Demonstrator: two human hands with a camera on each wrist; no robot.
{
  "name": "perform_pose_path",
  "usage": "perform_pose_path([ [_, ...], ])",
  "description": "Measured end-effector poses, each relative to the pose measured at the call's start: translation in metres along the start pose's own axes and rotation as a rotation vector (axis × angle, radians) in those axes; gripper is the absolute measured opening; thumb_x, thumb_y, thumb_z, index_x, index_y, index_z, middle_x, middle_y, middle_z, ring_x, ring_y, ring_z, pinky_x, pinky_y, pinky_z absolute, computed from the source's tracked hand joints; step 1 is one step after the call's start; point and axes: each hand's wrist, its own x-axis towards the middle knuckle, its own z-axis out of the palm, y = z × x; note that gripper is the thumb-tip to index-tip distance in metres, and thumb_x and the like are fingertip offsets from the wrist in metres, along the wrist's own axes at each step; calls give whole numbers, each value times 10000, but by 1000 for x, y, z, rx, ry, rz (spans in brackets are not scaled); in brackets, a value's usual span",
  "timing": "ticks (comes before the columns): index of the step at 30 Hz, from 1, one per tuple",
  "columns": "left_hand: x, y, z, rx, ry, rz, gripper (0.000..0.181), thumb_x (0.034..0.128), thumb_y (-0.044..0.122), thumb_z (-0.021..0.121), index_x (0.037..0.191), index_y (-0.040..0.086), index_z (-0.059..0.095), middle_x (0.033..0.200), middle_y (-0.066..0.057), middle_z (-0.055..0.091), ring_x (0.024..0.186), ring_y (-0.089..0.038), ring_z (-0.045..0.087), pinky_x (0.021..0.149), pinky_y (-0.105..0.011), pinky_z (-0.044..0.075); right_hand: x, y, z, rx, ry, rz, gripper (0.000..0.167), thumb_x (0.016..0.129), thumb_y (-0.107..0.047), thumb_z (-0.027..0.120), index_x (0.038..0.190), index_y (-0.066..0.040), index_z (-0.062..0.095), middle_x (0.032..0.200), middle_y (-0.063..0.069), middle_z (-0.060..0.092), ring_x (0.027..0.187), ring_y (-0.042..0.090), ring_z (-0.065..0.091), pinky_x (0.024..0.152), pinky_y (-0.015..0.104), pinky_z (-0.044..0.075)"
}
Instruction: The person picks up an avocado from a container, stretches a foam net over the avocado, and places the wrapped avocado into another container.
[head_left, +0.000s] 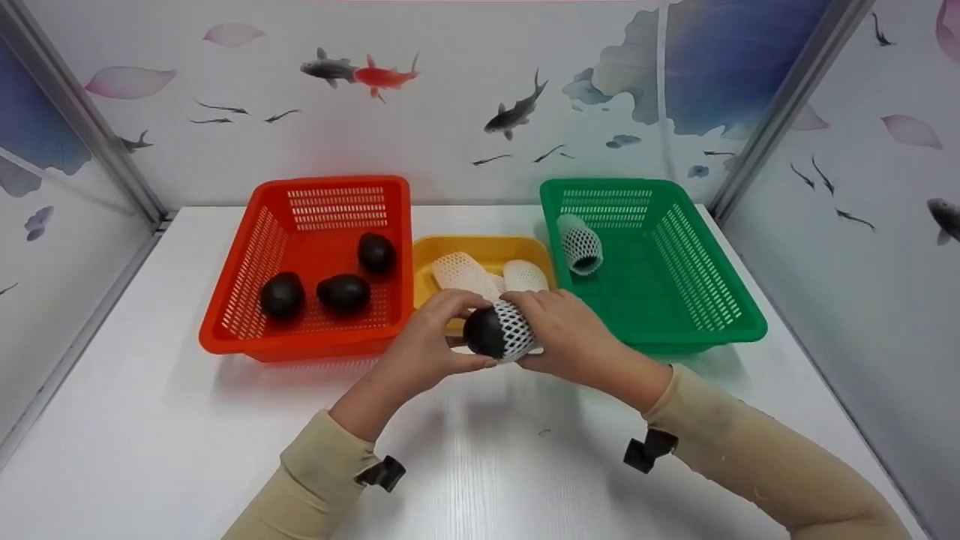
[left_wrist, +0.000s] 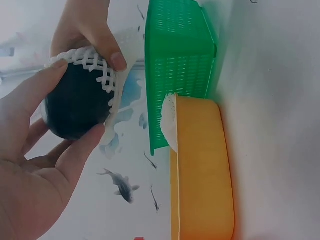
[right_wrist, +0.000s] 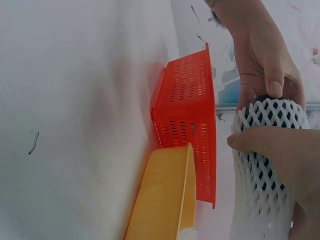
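Observation:
Above the table's middle, my left hand (head_left: 421, 346) grips a dark avocado (head_left: 484, 332) by its bare end, thumb and fingers around it. My right hand (head_left: 571, 334) holds a white foam net sleeve (head_left: 516, 330) that covers the avocado's other end. In the left wrist view, the net's edge lies partway along the avocado (left_wrist: 77, 102). The right wrist view shows the sleeve (right_wrist: 265, 200) stretched over the fruit, its lower part extending beyond it, with the right thumb (right_wrist: 265, 140) pressed on the mesh. Parts of the fingers are hidden behind the fruit and net.
A red basket (head_left: 225, 330) at the left holds three dark avocados (head_left: 343, 293). Behind the hands, a yellow tray (head_left: 480, 244) contains several foam net sleeves (head_left: 459, 271). The green basket (head_left: 660, 315) at the right holds a netted avocado (head_left: 581, 247). Walls enclose the table's back and sides.

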Motion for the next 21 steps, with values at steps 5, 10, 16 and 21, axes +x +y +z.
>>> perform_pose_path([
  [5, -2, -3, -7, -185, -25, -33, 550, 771, 30, 817, 1250, 148, 575, 1281, -41, 495, 1160, -223, 565, 873, -321, 528, -2, 2, -2, 12, 26, 1, 775, 720, -280, 878, 1316, -29, 451, 1160, 123, 630, 1021, 287, 598, 875, 431, 479],
  [10, -4, -6, -11, -231, -17, -61, 470, 821, 19, 768, 1259, 112, 624, 1272, -69, 565, 1146, -243, 591, 903, -342, 513, -3, 2, -3, 5, 22, -2, 768, 727, -282, 872, 1319, -38, 448, 1157, 122, 631, 1025, 284, 600, 857, 423, 480],
  [16, -6, -6, -9, -119, 44, -106, 396, 821, 99, 789, 1203, 134, 688, 1170, -42, 624, 995, -191, 648, 863, -303, 533, -3, 0, -5, 0, 2, 16, 772, 730, -287, 868, 1327, -47, 441, 1158, 122, 630, 1038, 283, 591, 869, 427, 475],
  [21, -7, -4, -6, -102, 65, -136, 405, 812, 94, 796, 1203, 124, 695, 1146, -61, 630, 942, -180, 670, 824, -301, 549, -3, -2, -5, -19, 22, 14, 789, 698, -296, 882, 1316, -55, 453, 1111, 109, 629, 1001, 280, 591, 867, 431, 477],
])
